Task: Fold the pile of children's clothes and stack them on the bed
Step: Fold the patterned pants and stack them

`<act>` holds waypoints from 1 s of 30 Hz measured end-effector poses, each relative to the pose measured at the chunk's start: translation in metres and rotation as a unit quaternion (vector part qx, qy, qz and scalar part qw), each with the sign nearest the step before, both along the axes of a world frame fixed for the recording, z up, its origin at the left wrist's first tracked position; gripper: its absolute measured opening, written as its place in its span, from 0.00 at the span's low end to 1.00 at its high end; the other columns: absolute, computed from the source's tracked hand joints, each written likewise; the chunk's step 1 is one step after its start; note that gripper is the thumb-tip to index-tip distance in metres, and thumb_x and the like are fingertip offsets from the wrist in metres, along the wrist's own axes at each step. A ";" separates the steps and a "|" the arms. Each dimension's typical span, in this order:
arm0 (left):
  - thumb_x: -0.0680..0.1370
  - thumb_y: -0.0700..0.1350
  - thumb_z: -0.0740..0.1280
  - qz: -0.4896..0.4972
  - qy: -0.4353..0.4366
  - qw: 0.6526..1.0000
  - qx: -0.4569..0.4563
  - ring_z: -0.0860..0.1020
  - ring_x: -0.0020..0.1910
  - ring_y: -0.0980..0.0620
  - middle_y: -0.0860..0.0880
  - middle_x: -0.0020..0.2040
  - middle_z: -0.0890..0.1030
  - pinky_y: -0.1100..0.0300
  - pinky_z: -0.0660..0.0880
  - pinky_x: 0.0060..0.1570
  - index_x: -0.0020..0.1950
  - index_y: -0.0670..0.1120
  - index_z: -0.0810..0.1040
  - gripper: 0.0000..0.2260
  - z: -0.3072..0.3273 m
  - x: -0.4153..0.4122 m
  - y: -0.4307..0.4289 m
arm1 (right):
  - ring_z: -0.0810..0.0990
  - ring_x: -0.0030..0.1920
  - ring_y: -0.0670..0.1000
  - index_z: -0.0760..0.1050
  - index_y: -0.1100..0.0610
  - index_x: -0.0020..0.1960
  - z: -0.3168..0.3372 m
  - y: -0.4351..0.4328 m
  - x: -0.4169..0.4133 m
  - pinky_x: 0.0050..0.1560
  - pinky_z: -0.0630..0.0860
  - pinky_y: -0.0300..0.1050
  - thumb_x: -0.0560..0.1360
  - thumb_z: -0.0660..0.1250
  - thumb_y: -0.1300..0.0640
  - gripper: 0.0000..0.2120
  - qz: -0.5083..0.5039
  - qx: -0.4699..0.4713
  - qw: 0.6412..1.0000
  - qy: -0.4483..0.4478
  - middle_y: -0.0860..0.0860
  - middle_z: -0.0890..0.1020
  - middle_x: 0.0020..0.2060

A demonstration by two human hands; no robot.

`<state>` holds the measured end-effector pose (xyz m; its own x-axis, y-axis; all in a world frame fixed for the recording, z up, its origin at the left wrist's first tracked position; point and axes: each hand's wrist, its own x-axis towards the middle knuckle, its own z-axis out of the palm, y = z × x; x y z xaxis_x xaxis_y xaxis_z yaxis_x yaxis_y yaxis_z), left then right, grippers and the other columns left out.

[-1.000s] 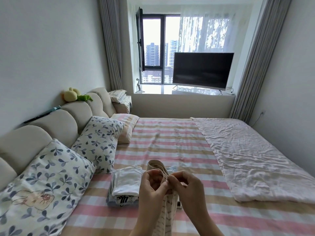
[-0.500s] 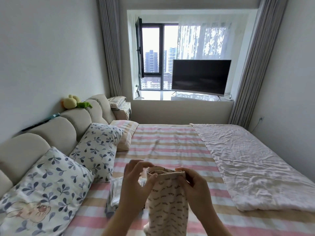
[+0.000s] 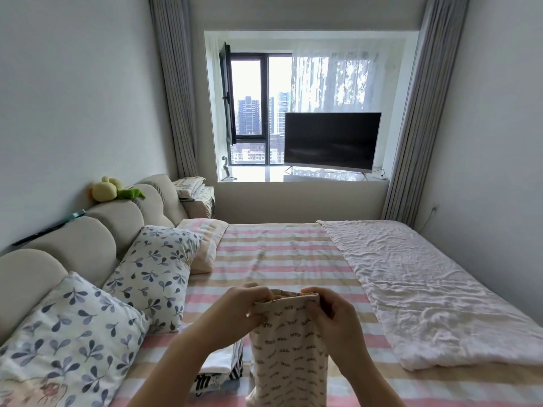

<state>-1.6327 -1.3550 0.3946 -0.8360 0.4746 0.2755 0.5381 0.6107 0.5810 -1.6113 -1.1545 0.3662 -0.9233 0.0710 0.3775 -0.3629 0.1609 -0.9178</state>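
Both hands, left (image 3: 235, 311) and right (image 3: 335, 314), pinch the top edge of a patterned garment (image 3: 289, 353) held up over the bed (image 3: 279, 254); folded clothes (image 3: 219, 368) sit just below-left.

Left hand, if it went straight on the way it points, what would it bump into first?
Probably the right hand, pinching the top edge of the patterned garment opposite the left hand; depth is unclear.

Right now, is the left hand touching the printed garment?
Touching. Head view: the left hand pinches the garment at its top hem, fingers curled over the edge.
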 end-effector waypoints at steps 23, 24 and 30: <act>0.68 0.34 0.73 0.064 -0.160 0.926 0.337 0.76 0.30 0.56 0.51 0.30 0.79 0.66 0.73 0.32 0.36 0.41 0.77 0.07 -0.021 -0.059 0.013 | 0.81 0.36 0.46 0.81 0.59 0.41 0.020 0.043 -0.065 0.36 0.76 0.35 0.69 0.71 0.67 0.05 0.079 -0.002 0.993 -0.083 0.51 0.84 0.34; 0.68 0.34 0.73 0.066 -0.158 0.925 0.339 0.78 0.31 0.56 0.50 0.32 0.81 0.66 0.74 0.33 0.39 0.41 0.79 0.05 -0.023 -0.066 0.015 | 0.81 0.35 0.46 0.81 0.59 0.41 0.019 0.044 -0.074 0.36 0.76 0.36 0.69 0.71 0.68 0.05 0.079 0.002 0.992 -0.094 0.51 0.83 0.33; 0.70 0.35 0.72 0.121 -0.145 0.936 0.297 0.77 0.30 0.59 0.49 0.34 0.82 0.68 0.72 0.30 0.41 0.42 0.82 0.03 -0.021 -0.119 0.029 | 0.79 0.35 0.47 0.77 0.57 0.39 0.013 0.047 -0.134 0.35 0.76 0.36 0.71 0.69 0.67 0.07 0.055 0.051 0.992 -0.101 0.50 0.81 0.33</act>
